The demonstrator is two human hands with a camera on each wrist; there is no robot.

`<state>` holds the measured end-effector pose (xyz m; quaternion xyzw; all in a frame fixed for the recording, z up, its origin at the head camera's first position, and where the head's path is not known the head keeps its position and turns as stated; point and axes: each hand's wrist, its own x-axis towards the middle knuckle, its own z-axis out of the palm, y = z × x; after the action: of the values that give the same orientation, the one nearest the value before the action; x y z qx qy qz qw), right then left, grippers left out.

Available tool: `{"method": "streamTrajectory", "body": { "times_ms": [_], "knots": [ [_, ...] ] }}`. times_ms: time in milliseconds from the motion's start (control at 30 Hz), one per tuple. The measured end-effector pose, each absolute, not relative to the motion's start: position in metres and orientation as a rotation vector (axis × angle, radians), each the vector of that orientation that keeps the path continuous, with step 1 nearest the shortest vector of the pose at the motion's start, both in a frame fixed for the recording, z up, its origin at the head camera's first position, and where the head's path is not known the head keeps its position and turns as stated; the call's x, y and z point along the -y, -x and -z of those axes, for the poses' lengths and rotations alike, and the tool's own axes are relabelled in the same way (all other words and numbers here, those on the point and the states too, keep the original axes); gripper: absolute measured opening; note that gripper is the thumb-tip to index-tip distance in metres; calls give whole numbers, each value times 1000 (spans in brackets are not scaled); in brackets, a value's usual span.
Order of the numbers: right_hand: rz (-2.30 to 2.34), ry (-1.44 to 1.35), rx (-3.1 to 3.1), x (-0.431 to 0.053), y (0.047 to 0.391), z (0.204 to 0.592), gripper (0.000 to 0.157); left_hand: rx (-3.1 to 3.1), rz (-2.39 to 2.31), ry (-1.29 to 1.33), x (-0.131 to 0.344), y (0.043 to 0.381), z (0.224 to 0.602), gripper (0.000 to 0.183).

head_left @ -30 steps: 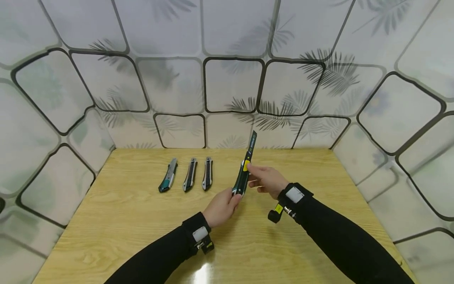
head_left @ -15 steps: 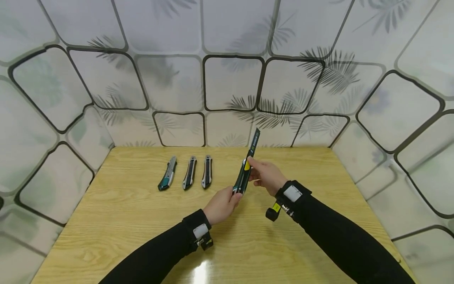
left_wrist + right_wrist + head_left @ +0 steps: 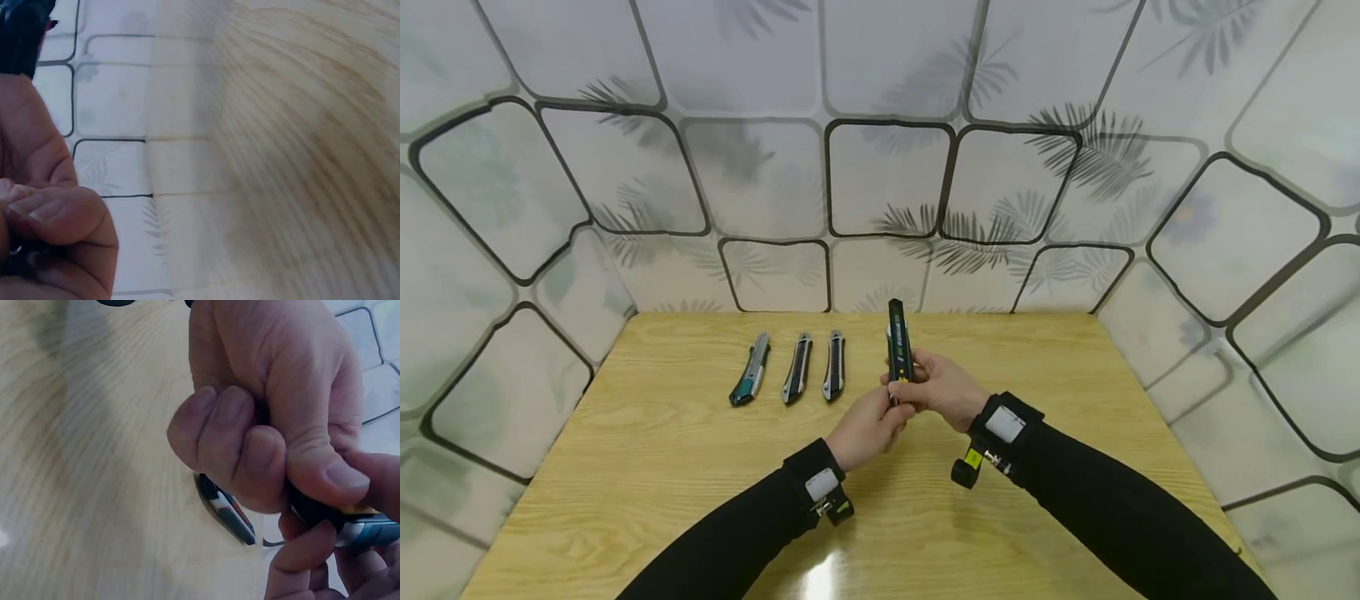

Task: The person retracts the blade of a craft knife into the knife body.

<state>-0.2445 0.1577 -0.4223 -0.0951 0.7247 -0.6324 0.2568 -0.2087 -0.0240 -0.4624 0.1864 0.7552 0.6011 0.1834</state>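
A slim dark green case (image 3: 898, 342) with pale lettering and a yellow lower end stands nearly upright over the table. My right hand (image 3: 943, 390) pinches its lower end, thumb in front. Close behind it is a utility knife, teal and silver in the right wrist view (image 3: 369, 531) and mostly hidden in the head view. My left hand (image 3: 867, 427) grips the knife low down, its fingers touching or nearly touching the right hand's. In the left wrist view, the curled left hand (image 3: 56, 212) shows below a dark end of what is held.
Three utility knives lie side by side on the wooden table (image 3: 662, 467), left of my hands: a grey and teal one (image 3: 750, 371), a silver and black one (image 3: 797, 368) and another silver and black one (image 3: 834, 367). A patterned wall covering (image 3: 880, 179) rises behind.
My right hand has moved down and left, close to the left hand. The dark green case has come down with it and turned from leaning right to nearly upright.
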Motion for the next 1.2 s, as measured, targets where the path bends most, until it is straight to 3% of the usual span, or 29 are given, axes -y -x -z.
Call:
{"method": "streamTrajectory", "body": {
  "times_ms": [167, 300, 567, 933, 1200],
  "knots": [
    [1702, 169, -2023, -158, 263, 436, 33, -2076, -1723, -385, 27, 214, 467, 30],
    [1692, 4, -2062, -154, 273, 455, 33, -2156, -1618, -313, 33, 214, 481, 39],
    [1520, -161, -2256, -153, 297, 476, 35, -2325, -1323, -393, 48, 199, 495, 32],
    [1205, -178, -2503, -155, 334, 500, 37, -2304, -1241, -498, 60, 191, 501, 28],
    [1088, -81, -2632, -172, 331, 504, 45, -2468, -1171, -504, 86, 192, 504, 22]
  ]
}}
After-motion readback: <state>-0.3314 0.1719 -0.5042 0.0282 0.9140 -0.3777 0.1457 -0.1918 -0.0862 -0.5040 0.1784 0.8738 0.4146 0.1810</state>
